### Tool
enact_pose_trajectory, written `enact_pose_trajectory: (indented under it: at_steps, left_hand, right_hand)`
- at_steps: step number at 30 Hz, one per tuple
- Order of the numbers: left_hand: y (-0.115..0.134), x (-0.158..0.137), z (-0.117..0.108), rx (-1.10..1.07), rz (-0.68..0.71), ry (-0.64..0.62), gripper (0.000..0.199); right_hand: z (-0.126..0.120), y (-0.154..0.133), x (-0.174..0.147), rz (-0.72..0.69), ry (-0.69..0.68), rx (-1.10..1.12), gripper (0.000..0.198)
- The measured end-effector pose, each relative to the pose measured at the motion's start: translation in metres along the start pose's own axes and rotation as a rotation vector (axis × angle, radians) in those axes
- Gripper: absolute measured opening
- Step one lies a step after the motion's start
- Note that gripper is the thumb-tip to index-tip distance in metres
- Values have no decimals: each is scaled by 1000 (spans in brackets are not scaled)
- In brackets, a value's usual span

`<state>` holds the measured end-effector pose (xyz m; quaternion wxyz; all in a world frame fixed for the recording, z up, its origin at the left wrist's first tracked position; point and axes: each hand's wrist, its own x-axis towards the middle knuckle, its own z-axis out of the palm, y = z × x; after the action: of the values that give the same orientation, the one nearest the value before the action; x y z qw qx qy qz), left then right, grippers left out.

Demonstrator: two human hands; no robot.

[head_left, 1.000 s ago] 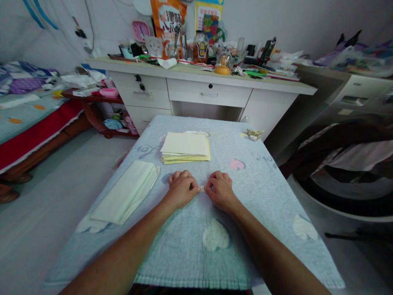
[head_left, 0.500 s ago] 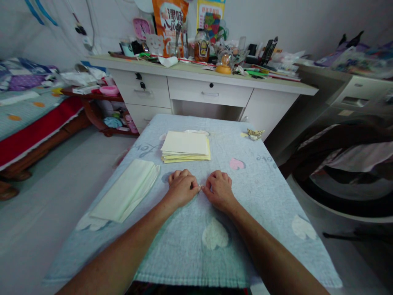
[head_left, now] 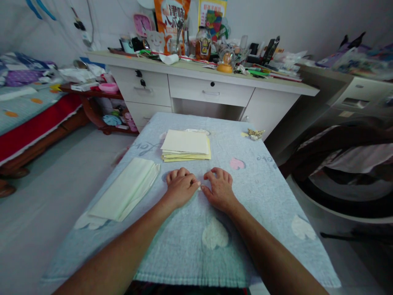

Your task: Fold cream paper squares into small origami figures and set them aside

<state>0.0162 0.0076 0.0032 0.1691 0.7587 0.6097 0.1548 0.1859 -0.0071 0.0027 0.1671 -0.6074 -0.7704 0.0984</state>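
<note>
Trainee: Status of the left hand [head_left: 181, 189]?

Technician: Thumb and forefinger pinch one small pale piece [head_left: 199, 187]. The remaining fingers are curled against the cloth [head_left: 260, 217].

Trainee: And the right hand [head_left: 219, 189]?

Technician: Fingers parted, thumb clear of the forefinger. The thumb tip is just beside the piece; I cannot tell whether it makes contact. The piece is located between the two hands.

Trainee: Paper items, by count?

Technician: One stack of cream and yellow sheets [head_left: 185, 142], just beyond the left hand; individual sheets cannot be counted. One folded pale-green bundle [head_left: 125, 190], left of the left hand.

Trainee: Other items?

Technician: One small patterned object [head_left: 255, 133], well beyond the right hand and to its right. One printed pink heart [head_left: 237, 164], nearer that hand, same side. One jar [head_left: 203, 44] and one orange bag [head_left: 172, 20], far beyond both hands.
</note>
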Motion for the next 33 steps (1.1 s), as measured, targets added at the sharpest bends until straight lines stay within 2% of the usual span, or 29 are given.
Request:
enact_pose_trajectory:
  at_steps: [3,8,16,27,33]
  left_hand:
    - [1,-2,1,15,43,23,22]
    - [4,-3,2,20,34,13,16]
    - [3,-3,4,24,29,33,15]
    - [5,-3,3,21,31,17,16]
    - [5,-4,3,28,37,19,15]
  right_hand:
    - [-1,-1,0,3,-10,-6,32]
    - [0,2,2,-7,-25,-7,33]
    - [-7,13,4,-9,-75,144,23]
    - [1,6,3,-20,-54,14,53]
    - [2,5,2,-49,-58,-29,57]
